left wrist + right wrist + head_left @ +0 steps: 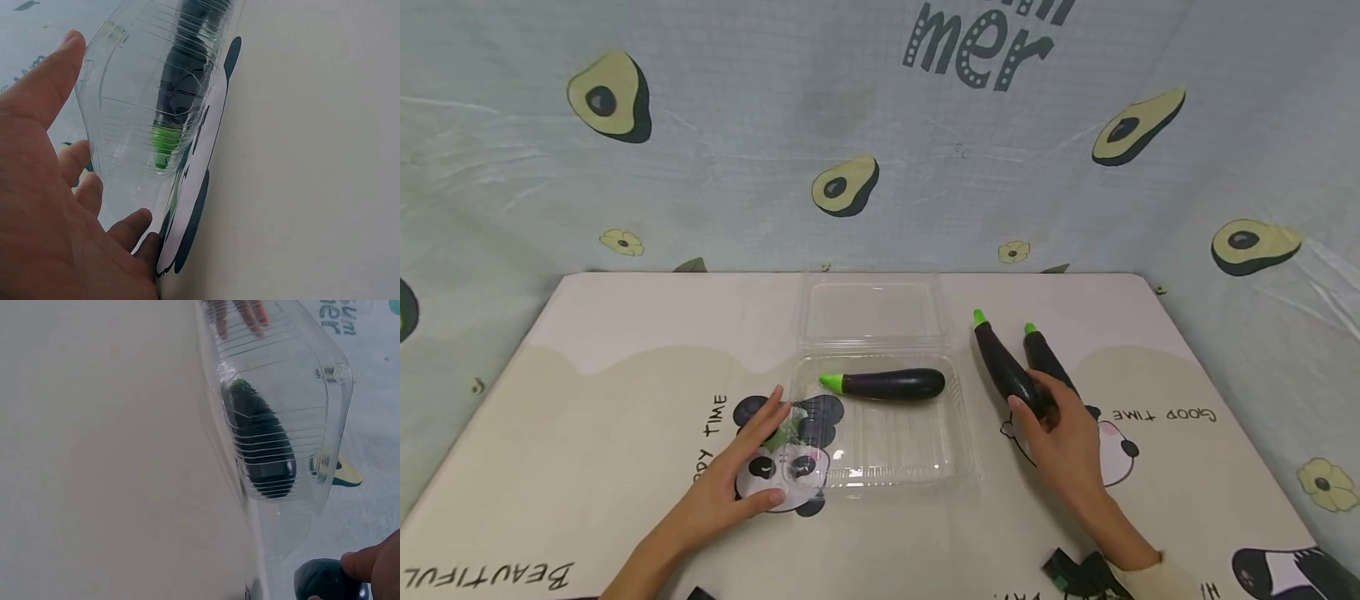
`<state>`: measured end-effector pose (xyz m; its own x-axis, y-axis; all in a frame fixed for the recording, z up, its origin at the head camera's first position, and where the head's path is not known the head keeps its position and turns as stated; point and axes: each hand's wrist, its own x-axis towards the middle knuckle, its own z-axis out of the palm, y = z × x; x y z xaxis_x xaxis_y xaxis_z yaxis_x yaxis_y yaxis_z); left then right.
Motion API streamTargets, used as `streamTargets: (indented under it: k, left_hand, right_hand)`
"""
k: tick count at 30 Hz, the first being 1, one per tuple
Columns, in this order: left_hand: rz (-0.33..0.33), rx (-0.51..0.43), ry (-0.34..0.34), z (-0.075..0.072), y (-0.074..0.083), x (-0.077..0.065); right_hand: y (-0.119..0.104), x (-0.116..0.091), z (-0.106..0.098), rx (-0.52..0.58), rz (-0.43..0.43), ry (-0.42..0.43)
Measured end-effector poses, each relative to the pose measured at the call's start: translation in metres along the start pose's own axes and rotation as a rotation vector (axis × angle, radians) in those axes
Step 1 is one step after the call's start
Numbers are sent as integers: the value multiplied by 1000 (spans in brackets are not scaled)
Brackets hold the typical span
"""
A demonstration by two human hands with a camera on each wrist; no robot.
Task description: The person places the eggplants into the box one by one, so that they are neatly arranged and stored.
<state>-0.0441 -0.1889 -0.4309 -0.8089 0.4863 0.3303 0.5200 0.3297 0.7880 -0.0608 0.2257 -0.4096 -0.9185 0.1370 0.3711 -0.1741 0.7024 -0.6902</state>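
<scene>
A clear plastic clamshell container (pixel 895 450) lies with its lid folded back on the table. Inside its far part rests a dark purple eggplant (pixel 895 385), its green stem end to the left. My left hand (pixel 737 475) is at the container's left side, fingers spread and thumb extended; the left wrist view puts the fingertips right at the clear wall (pixel 94 125). To the right of the container, my right hand (pixel 1063 437) grips the rounded lower end of a second eggplant (pixel 1002 362), its green tip pointing away. A third eggplant (pixel 1047 357) lies just right of it, partly hidden by that hand.
The table (pixel 625 433) carries a printed cover with panda drawings and lettering. Behind it hangs a pale curtain (pixel 730 150) with avocado prints. A small dark device (pixel 1082 575) sits by the right wrist at the lower edge of the head view.
</scene>
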Motion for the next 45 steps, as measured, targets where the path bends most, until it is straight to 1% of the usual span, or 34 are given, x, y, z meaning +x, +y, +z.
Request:
streamTargets:
  k: [4,9,14,19,25,29,36,41,45]
  left_hand:
    - [5,2,-2,0,0,1]
    - [10,4,2,0,0,1]
    - [-22,6,-4,0,0,0]
    - [-47,11,-14,1,-1,-1]
    - [-50,18,-11,1,-1,-2]
    - [-37,12,-7,0,0,-2]
    - [-26,-3,-6,0,0,-2]
    - [-34,-5,-7,0,0,-3]
    - [-45,-4,-7,0,0,-3]
  right_hand:
    - [-2,2,-7,-17,-11,8]
    - [-8,8,-14,-48,-56,19]
    - [-15,14,-18,-29,-108,43]
    - [-21,18,-20,-3,-129,47]
    - [-30,21,-22,43,-136,6]
    - [-39,22,-21,66,-151,-18]
    - [-49,24,-16,59,-220,-50]
    - [-51,27,-14,72,-269,-124]
    - [-52,29,-12,98,-320,-205]
